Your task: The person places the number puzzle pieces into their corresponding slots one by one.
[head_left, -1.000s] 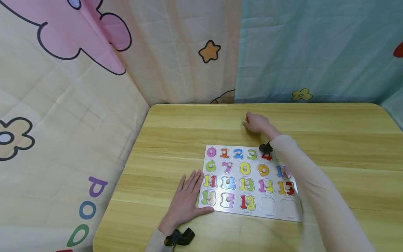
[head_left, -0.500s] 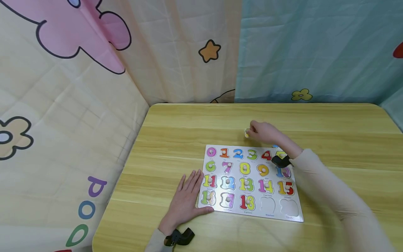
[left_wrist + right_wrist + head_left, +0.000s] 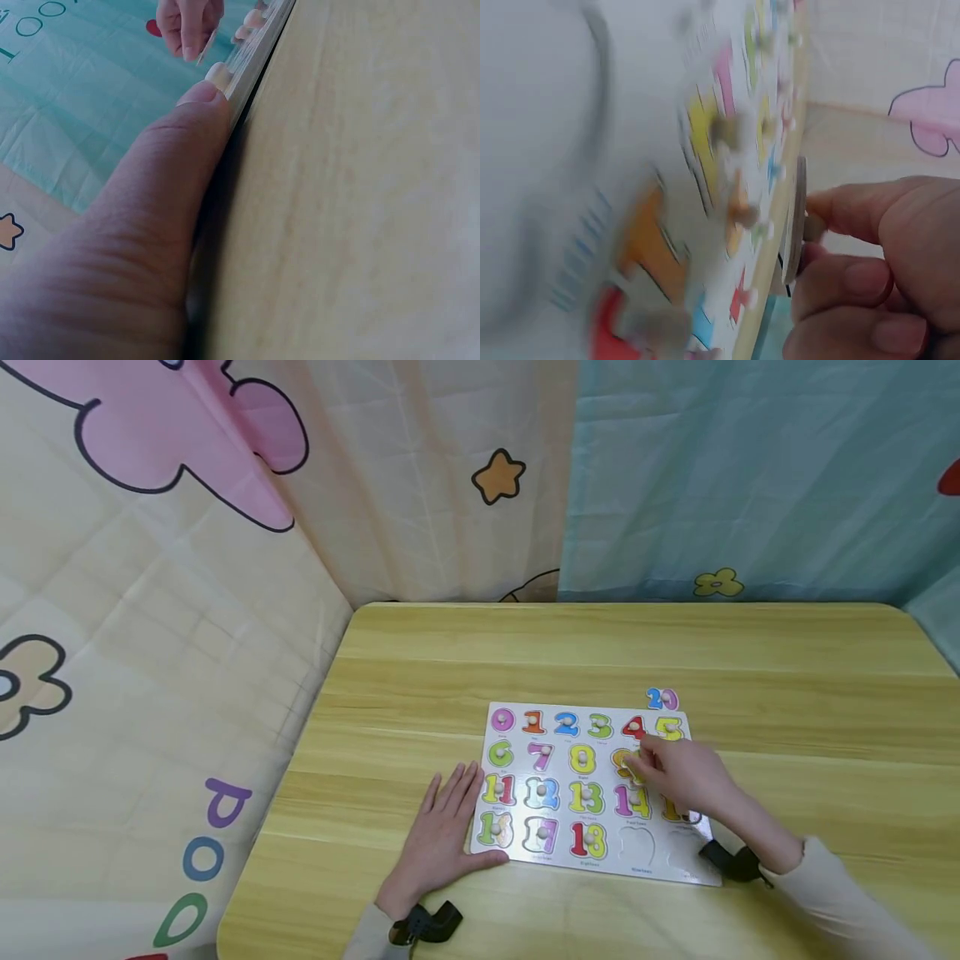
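A white number puzzle board (image 3: pixel 612 843) lies on the table with knobbed pieces in most of its recesses. Two recesses in the bottom row show bare. My left hand (image 3: pixel 442 835) rests flat, its fingers and thumb along the board's left edge. Over the board's right half, my right hand (image 3: pixel 686 777) pinches a number puzzle piece by its knob. In the right wrist view that piece (image 3: pixel 796 225) is edge-on, raised off the board, its number turned from sight. A blue and purple 20 piece (image 3: pixel 662 698) lies just behind the board's far right corner.
The wooden table (image 3: pixel 450 652) reaches back to a printed curtain (image 3: pixel 420 485) and a teal curtain (image 3: pixel 750 485). Black wrist cameras are on both wrists; the right one (image 3: pixel 731 862) is over the board's lower right corner.
My right hand has come from the table behind the board toward me, carrying the pinched piece over the board. The 20 piece is now uncovered. My left hand has stayed put.
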The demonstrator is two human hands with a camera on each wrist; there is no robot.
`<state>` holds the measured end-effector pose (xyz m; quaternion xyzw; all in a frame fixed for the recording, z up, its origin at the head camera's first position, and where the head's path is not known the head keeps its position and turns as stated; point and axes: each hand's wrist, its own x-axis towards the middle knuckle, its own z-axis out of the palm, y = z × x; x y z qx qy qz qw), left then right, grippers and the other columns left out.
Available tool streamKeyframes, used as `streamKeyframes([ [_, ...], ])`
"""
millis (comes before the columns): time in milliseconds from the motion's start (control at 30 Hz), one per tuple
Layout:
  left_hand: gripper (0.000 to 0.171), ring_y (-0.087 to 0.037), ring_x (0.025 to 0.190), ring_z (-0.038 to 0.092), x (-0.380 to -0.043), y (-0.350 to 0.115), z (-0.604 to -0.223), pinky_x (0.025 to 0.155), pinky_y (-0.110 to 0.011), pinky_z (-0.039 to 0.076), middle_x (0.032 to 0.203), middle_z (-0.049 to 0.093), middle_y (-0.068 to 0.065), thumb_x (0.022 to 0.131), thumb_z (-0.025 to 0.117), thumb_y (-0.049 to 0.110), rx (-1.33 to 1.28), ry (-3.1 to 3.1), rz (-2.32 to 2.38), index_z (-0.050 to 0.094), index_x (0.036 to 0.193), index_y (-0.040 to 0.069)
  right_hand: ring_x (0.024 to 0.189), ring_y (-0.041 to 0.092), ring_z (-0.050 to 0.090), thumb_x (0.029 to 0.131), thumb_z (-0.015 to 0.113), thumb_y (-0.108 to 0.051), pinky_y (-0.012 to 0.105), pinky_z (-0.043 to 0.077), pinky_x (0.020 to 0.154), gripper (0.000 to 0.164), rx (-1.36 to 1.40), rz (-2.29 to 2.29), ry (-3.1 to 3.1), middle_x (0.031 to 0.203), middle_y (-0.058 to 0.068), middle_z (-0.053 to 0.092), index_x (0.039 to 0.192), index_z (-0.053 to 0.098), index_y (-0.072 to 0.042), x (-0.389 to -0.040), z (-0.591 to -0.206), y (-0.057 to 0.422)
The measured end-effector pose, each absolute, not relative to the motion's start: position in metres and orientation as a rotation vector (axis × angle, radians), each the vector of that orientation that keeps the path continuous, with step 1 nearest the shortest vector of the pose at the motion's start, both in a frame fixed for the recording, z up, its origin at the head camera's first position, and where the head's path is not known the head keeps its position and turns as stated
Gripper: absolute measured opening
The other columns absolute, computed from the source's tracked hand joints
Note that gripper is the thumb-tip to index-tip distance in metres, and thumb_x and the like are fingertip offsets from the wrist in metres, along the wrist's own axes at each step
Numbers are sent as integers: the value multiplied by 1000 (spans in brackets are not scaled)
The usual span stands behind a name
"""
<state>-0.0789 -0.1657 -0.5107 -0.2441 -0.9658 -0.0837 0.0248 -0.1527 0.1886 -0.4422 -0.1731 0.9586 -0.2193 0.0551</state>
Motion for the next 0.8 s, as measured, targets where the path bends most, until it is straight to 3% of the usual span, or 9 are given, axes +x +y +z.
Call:
streamKeyframes([
  [400,110,-23,144,4,-79,-166,-510,114,-46,2,157,11,-8,77,41,82,-751,-2988,-282,14,152,6,44,8,31,87,68,-31,21,20,44,40,-343,-733,2922,48,-9,33,60,41,-19,-81,-452,180],
  [800,110,-22,144,3,-80,-166,-510,114,-45,2,158,10,-7,77,40,82,-749,-2998,-271,14,152,6,46,9,33,86,67,-41,21,21,45,41,-261,-772,2828,49,-8,35,60,44,-20,-71,-465,174],
])
